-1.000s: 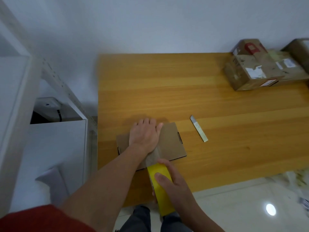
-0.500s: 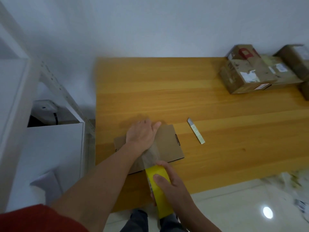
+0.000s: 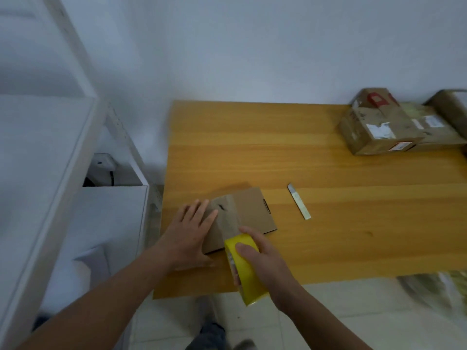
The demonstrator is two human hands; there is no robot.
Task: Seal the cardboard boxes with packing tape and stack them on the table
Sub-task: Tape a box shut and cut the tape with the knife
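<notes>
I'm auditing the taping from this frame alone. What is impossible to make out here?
Head view:
flat box: left end hidden under the left hand.
tape roll: right side covered by the right hand's grip.
stacked boxes: labels too blurred to read.
rightmost box: cut off by the frame edge.
</notes>
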